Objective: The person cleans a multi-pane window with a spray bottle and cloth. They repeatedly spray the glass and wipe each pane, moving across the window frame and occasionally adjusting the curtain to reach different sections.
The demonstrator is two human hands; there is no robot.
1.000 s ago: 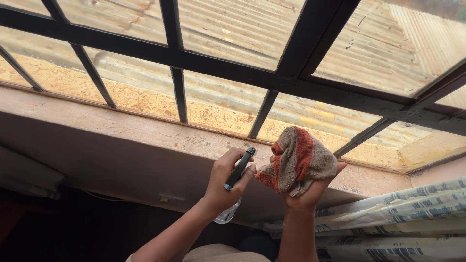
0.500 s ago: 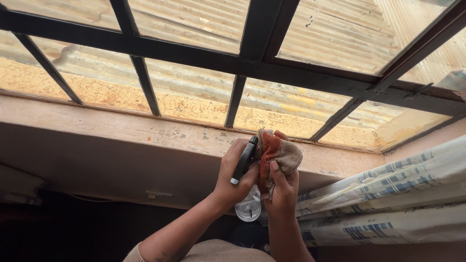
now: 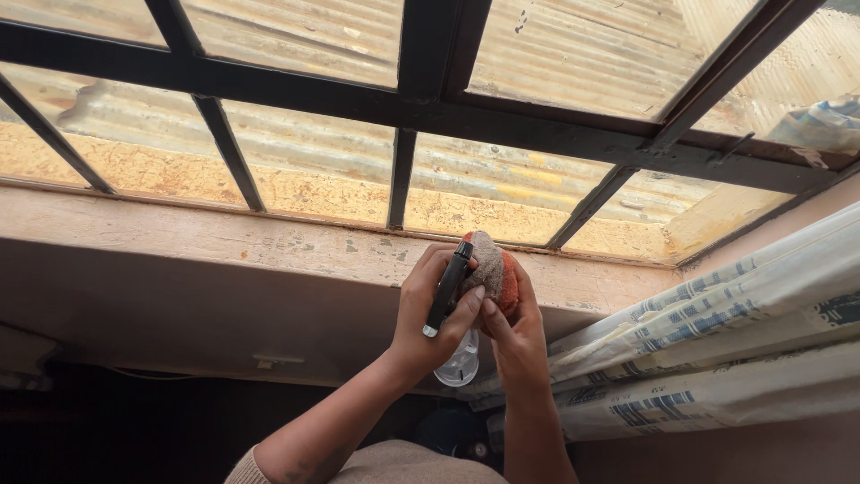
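Spray bottle (image 3: 455,323), clear body with black trigger head, held upright in the left hand (image 3: 428,314): fingers wrapped round the neck, forearm rising from the lower left, clear base hanging below the fist. Cloth (image 3: 493,269), brown and orange, bunched into a wad directly right of that grip, pressed against the black nozzle; right hand (image 3: 515,327) clasps it from below and behind, fingers curled closed, wrist straight. Both hands touch. Right of the grip: pale curtain (image 3: 717,305) with blue checks. Just beyond the hands: worn, peeling window sill (image 3: 224,242). Farther: black window bars (image 3: 403,116), corrugated roofing (image 3: 313,161) outside.
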